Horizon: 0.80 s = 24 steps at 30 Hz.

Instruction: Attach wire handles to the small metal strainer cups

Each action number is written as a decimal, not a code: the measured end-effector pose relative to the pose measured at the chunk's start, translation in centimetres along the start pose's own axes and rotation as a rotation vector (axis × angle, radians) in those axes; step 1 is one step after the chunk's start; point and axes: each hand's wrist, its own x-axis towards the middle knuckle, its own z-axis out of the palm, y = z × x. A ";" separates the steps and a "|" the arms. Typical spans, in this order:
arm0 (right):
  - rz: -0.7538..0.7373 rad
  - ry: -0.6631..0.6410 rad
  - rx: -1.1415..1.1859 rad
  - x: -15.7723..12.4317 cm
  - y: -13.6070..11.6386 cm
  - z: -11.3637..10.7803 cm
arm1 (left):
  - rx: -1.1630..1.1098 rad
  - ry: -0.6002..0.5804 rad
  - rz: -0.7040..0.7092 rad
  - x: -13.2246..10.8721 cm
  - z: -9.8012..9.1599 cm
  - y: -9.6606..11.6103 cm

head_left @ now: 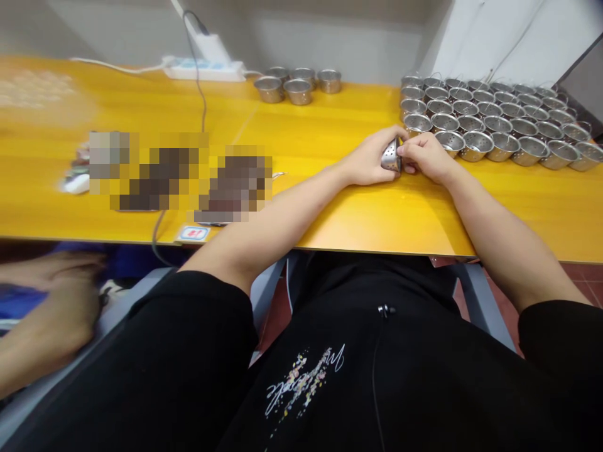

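Note:
A small steel strainer cup [391, 157] with holes lies tilted on its side in my hands, just above the yellow table. My left hand [370, 156] is wrapped round its outside. From the right, my right hand [426, 157] pinches at the rim with closed fingers. Whether a thin wire handle is also between those fingers is hidden. Close behind my right hand stand rows of similar strainer cups [475, 144], upright, several with thin wire handles showing above their rims.
Several more metal cups [298, 92] stand at the table's back, near a white power strip [202, 69] with cables. Two blurred-out dark flat objects lie left of my left forearm, by a small label [195, 233]. Another person's arm [51, 320] is at lower left.

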 end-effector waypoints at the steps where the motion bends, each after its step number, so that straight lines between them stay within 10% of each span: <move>1: 0.002 0.007 0.027 -0.1 -0.2 0.1 | -0.018 0.002 0.001 0.0 0.0 0.0; 24: 0.145 0.033 0.174 -0.5 -1.6 0.8 | -0.232 -0.096 -0.256 -0.2 -1.2 2.5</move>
